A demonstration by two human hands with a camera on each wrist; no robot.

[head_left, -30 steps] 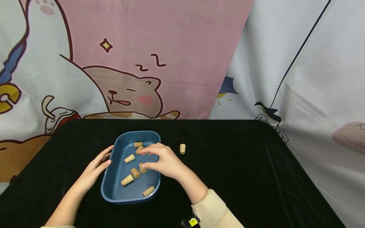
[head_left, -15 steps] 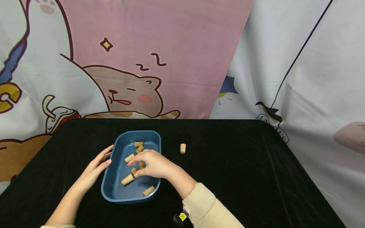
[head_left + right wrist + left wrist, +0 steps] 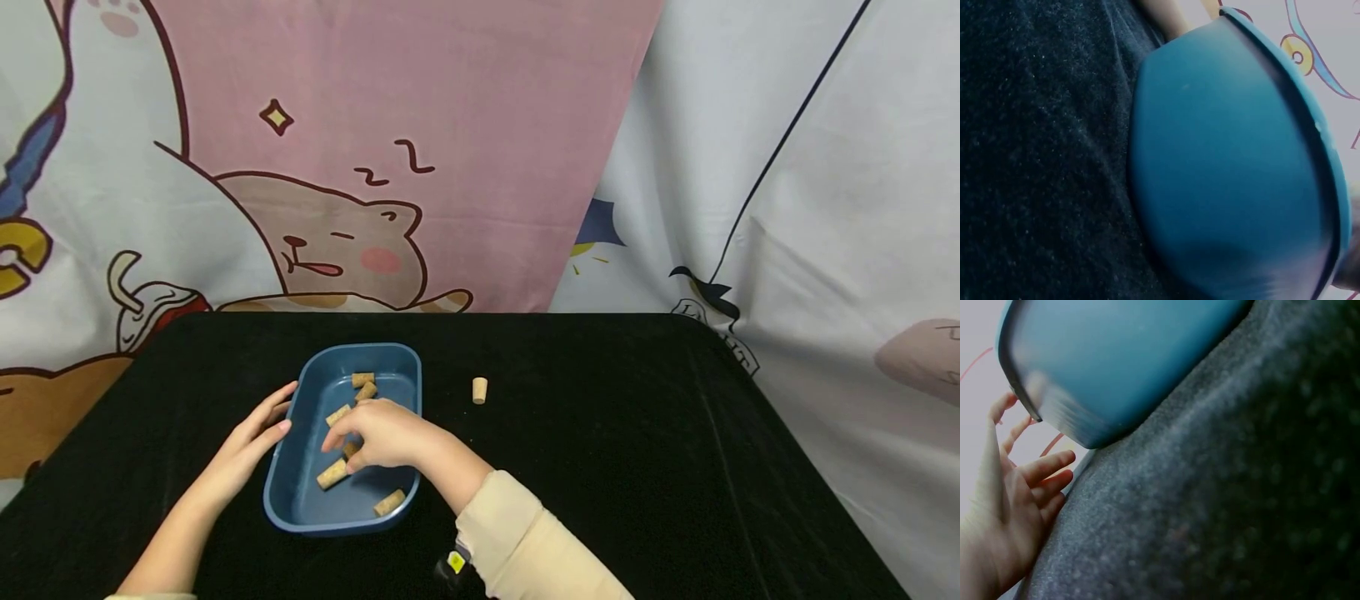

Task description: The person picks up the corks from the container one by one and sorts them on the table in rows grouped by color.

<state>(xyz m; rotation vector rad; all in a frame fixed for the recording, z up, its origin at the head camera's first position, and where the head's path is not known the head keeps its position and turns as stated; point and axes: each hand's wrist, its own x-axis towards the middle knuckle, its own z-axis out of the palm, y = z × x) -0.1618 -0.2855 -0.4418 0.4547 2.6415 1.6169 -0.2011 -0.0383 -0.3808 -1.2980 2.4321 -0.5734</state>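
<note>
Several tan corks, among them one at the near right (image 3: 389, 502), lie in a blue plastic tray (image 3: 281, 521). My left hand (image 3: 243, 450) rests at the tray's left rim, thumb and fingers spread. In the left wrist view, that hand (image 3: 1019, 506) has fairly straight fingers beside the tray's outer wall (image 3: 1135, 356). Inside the tray my right hand (image 3: 382, 433) reaches down with thumb and index finger apart, right over a cork (image 3: 332, 474) and partly covering another (image 3: 350, 450). The tray's side (image 3: 1229, 156) hides most of the right hand in the right wrist view.
One cork (image 3: 479, 391) stands on the black cloth-covered table (image 3: 637, 467), right of the tray. Behind the table hangs a printed curtain (image 3: 487, 125) with cartoon figures.
My right hand has moved left and toward me over the tray, its fingers lowering among the middle corks. My left hand stays at the rim, and the tray keeps its place.
</note>
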